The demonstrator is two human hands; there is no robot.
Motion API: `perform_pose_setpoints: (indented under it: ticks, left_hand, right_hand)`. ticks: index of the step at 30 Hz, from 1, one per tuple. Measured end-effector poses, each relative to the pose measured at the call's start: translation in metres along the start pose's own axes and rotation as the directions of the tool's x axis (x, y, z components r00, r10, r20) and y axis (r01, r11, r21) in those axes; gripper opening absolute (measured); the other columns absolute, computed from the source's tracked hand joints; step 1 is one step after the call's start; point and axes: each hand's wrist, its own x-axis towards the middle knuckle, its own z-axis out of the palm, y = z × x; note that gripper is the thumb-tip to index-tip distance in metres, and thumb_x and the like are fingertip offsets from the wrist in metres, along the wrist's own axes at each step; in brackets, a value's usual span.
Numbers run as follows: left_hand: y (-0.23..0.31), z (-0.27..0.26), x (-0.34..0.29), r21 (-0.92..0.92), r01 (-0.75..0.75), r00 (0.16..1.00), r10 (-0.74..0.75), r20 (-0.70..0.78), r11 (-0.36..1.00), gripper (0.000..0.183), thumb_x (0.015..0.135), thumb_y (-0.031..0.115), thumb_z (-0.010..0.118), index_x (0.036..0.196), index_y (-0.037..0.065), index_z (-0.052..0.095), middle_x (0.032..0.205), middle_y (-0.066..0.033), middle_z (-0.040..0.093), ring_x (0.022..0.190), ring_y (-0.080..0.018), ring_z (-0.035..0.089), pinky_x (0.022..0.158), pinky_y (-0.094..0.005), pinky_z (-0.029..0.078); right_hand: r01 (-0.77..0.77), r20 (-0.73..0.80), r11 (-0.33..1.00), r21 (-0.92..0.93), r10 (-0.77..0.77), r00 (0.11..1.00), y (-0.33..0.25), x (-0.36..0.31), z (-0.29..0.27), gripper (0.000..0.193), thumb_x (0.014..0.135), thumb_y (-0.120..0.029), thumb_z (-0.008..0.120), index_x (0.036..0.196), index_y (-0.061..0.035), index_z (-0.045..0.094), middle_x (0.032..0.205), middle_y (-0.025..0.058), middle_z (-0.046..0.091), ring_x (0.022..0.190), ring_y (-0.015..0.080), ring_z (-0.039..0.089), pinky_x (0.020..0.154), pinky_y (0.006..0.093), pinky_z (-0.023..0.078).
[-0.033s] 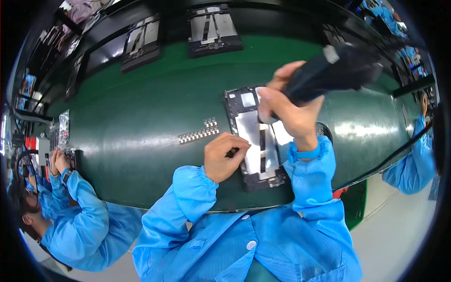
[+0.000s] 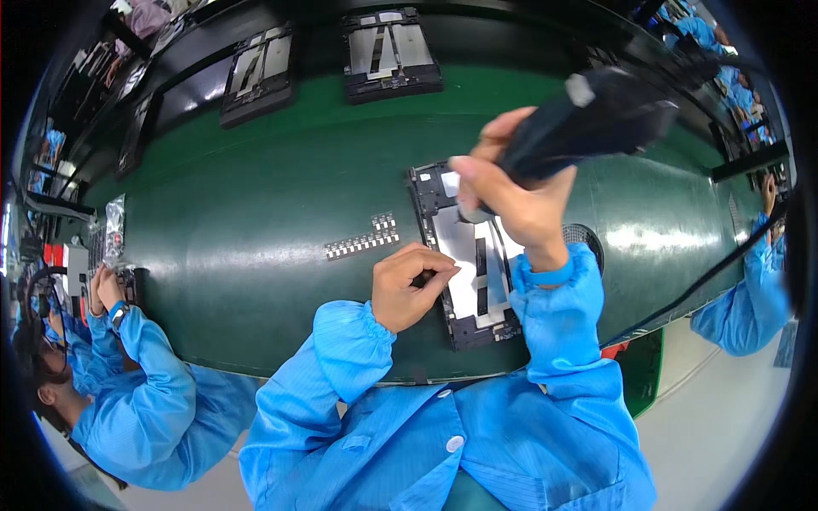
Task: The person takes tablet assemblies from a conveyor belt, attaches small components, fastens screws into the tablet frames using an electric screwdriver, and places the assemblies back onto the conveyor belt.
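Right of centre, the right hand (image 2: pixel 535 213) is gripping a tool (image 2: pixel 584 128) over the device (image 2: pixel 467 285), while mid-frame the left hand (image 2: pixel 402 285) is pressing fingertips together, contents unclear.

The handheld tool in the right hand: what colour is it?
The handheld tool is mostly black, slightly blurred; the head view shows it best.
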Motion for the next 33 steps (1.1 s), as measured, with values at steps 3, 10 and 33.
perform_pose_setpoints:
  ticks: [3, 10, 33]
  left_hand:
    - [0.002, -0.019, -0.007, 0.019, 0.084, 0.995, -0.082, -0.058, 0.996, 0.006, 0.074, 0.001, 0.071, 0.078, 0.001, 0.067, 0.076, -0.0087, 0.067, 0.066, -0.0144, 0.063, 0.058, -0.0256, 0.05]
    - [-0.023, -0.078, 0.011, -0.258, 0.349, 0.84, -0.422, -0.34, 0.901, 0.01, 0.083, -0.001, 0.063, 0.09, -0.003, 0.057, 0.078, -0.0085, 0.064, 0.067, -0.0121, 0.062, 0.057, -0.0226, 0.05]
    - [-0.011, -0.081, -0.005, -0.177, 0.211, 0.926, -0.255, -0.278, 0.961, 0.019, 0.084, -0.009, 0.048, 0.09, -0.003, 0.064, 0.096, -0.0122, 0.065, 0.084, -0.0181, 0.065, 0.072, -0.0271, 0.053]
  right_hand:
    - [-0.043, 0.09, 0.999, 0.02, 0.041, 0.995, 0.018, 0.006, 0.023, 0.032, 0.072, 0.01, 0.069, 0.095, 0.0006, 0.05, 0.06, 0.0069, 0.058, 0.049, 0.0121, 0.056, 0.047, 0.024, 0.045]
    - [-0.115, 0.08, 0.993, 0.005, 0.114, 0.99, 0.028, 0.0, 0.029, 0.024, 0.072, 0.002, 0.072, 0.089, 0.0048, 0.055, 0.059, 0.0049, 0.059, 0.049, 0.0074, 0.054, 0.043, 0.0217, 0.04]
    - [0.095, 0.288, 0.965, -0.243, -0.022, 0.957, 0.042, -0.021, 0.027, 0.035, 0.074, 0.015, 0.063, 0.095, -0.0033, 0.042, 0.06, 0.0056, 0.053, 0.05, 0.0105, 0.054, 0.046, 0.0237, 0.045]
